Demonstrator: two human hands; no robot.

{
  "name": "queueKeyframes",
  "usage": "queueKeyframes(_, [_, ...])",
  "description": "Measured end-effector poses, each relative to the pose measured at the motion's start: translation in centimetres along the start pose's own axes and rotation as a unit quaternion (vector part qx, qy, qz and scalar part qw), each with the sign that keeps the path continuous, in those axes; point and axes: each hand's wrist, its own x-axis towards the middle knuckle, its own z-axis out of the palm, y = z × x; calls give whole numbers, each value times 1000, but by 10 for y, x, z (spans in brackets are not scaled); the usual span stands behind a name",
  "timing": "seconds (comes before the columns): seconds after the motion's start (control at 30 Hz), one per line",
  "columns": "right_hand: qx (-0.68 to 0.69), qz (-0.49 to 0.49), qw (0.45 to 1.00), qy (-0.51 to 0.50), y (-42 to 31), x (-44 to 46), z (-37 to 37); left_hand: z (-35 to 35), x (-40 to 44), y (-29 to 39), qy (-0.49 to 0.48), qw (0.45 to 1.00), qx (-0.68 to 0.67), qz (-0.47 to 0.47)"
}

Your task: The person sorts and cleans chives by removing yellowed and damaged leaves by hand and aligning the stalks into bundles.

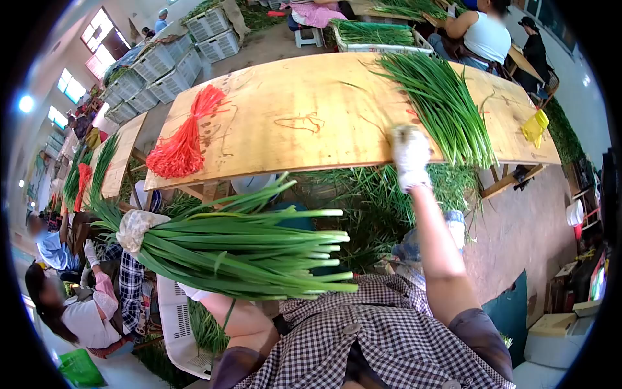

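White cloth gloves cover both of the person's hands. The left hand (138,229) is wrapped firmly round a thick bunch of green stalks (253,253), held sideways in the air before the near edge of the wooden table (278,84), with the pale cut ends pointing to the person's right. The right hand (410,154), on an outstretched arm, is at the table's near edge; it is blurred, so whether its fingers are spread or curled cannot be told, though it appears to touch the wood. Just beside it, on its right, a pile of similar stalks (444,107) lies across the tabletop. A yellow object (536,127) sits near the right end, and a sheaf of red strips (186,139) lies near the left. Loose leaves (363,204) litter the floor below.
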Motion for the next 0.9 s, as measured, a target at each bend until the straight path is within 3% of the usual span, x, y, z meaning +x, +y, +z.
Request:
queueKeyframes(0.03, [-72,-62,995,12,-20,6,23,3,0,-2,9,1000,4,0])
queueKeyframes(0.07, [-38,-114,991,59,-42,5,46,24,-8,-5,51,984,138,104])
queueKeyframes(0.1, [22,-108,994,27,-66,11,68,17,-3,-4,53,983,136,111])
queueKeyframes(0.17, [63,-120,984,-116,-117,24,84,-38,12,-5,-51,999,-6,2])
queueKeyframes(0.2, [142,-231,959,-80,-123,20,104,-108,45,-7,-4,999,4,-53])
queueKeyframes(0.23, [151,-278,942,-110,-135,13,101,-109,47,-6,-2,999,4,-50])
queueKeyframes(0.3, [164,-323,902,-235,-144,-14,88,-103,50,0,-30,998,-15,-51])
queueKeyframes(0.33, [199,-370,881,-219,-139,-34,71,-81,66,9,-59,995,-68,-37])
queueKeyframes(0.37, [233,-416,856,-202,-130,-57,51,-35,84,23,-104,978,-177,-23])
queueKeyframes(0.4, [225,-411,826,-314,-117,-74,27,17,101,38,-167,933,-318,-23])
queueKeyframes(0.47, [225,-342,757,-510,-65,-97,-5,105,97,58,-252,853,-453,-55])
queueKeyframes(0.5, [231,-278,721,-591,-40,-108,-14,138,83,59,-234,865,-439,-62])
queueKeyframes(0.53, [434,-59,682,-586,-37,-115,-33,170,61,59,-166,898,-396,-101])
queueKeyframes(0.57, [557,75,626,-541,-35,-119,-53,162,73,42,-153,969,-192,-12])
queueKeyframes(0.6, [653,163,551,-493,-34,-123,-74,173,68,32,-106,983,-136,-60])
queueKeyframes(0.63, [710,196,489,-466,-35,-125,-91,189,58,21,-59,989,-80,-106])
queueKeyframes(0.67, [734,193,462,-459,-36,-129,-98,200,50,8,-61,987,-101,-106])
queueKeyframes(0.7, [741,131,471,-461,-31,-134,-97,212,43,-2,-65,985,-120,-105])
queueKeyframes(0.73, [625,158,584,-492,-20,-129,-103,226,36,-3,-18,974,-153,-166])
queueKeyframes(0.77, [619,167,618,-455,-15,-127,-109,222,39,-16,-44,969,-163,-181])
queueKeyframes(0.83, [579,184,702,-373,-6,-122,-105,208,59,-46,-8,975,-127,-183])
queueKeyframes(0.9, [570,224,714,-339,14,-122,-97,181,88,-84,-47,982,-107,-151])
